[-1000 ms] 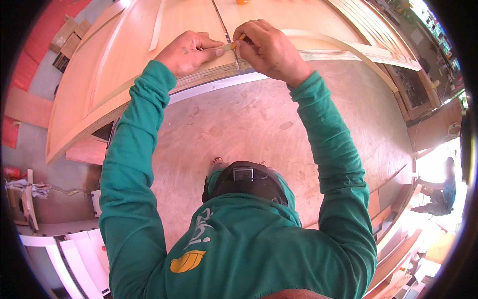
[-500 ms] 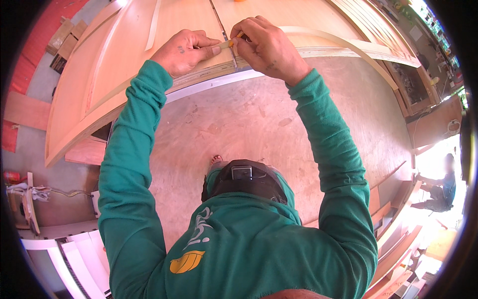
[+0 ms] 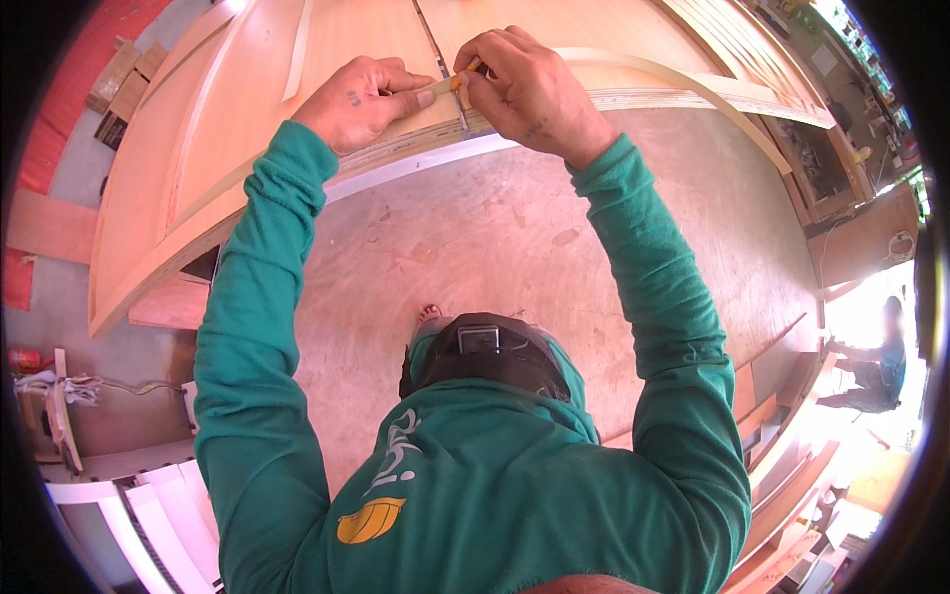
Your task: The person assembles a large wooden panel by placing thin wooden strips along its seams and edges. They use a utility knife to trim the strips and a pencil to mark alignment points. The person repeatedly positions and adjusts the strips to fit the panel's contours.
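Pale strip [image 3: 441, 87] pinched at a wooden panel's [image 3: 366, 45] edge, a yellow tool [image 3: 457, 83] right by it.
The left hand [image 3: 348, 104] has thumb and fingers closed on the strip, which runs just rightward from its fingertips to the right hand [image 3: 529, 97], whose fingers are curled around the tool. Beyond the right hand, a long pale band [image 3: 683, 83] arches over the panel's layered edge; whether it joins the strip is hidden. Farther right, an open wooden frame [image 3: 834, 207] holds something dark, too unclear to name. Far left stand brown cartons [image 3: 113, 77], their insides not visible.
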Available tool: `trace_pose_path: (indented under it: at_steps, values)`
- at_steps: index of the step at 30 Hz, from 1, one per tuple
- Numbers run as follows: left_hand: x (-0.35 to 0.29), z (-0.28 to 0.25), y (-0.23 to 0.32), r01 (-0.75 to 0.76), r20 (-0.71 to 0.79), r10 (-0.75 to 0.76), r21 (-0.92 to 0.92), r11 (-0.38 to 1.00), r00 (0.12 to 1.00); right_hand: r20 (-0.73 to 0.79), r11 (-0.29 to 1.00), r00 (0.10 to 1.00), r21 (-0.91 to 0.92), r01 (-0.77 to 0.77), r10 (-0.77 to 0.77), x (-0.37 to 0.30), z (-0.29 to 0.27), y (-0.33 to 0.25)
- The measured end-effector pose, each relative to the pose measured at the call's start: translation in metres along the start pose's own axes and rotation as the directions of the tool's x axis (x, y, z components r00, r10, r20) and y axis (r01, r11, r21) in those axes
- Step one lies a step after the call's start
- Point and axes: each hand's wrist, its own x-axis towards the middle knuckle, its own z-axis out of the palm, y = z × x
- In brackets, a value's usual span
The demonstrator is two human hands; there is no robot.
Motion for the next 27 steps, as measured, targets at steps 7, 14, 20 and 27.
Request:
trace_pose_path:
  at_steps: [7, 14, 20, 27]
  values:
    - [-0.0005, 0.0051, -0.0042, -0.050, -0.082, 0.048, -0.021, 0.999, 0.995, 0.006, 1.000, 1.000, 0.002, -0.016, 0.016, -0.0002, 0.0010, -0.0013]
    - [-0.0009, 0.0054, -0.0026, -0.070, -0.084, 0.067, -0.034, 0.997, 0.994, 0.012, 1.000, 1.000, -0.003, -0.023, 0.023, 0.0002, -0.0007, -0.0017]
    - [0.0004, 0.0012, -0.0005, -0.017, -0.009, 0.017, -0.019, 1.000, 1.000, -0.001, 1.000, 1.000, -0.006, -0.015, 0.015, 0.0003, -0.0016, -0.0012]
    - [-0.0008, 0.0041, -0.0042, -0.057, -0.066, 0.055, -0.034, 0.998, 0.996, 0.001, 1.000, 1.000, -0.024, -0.008, 0.008, 0.0006, 0.0012, 0.0002]
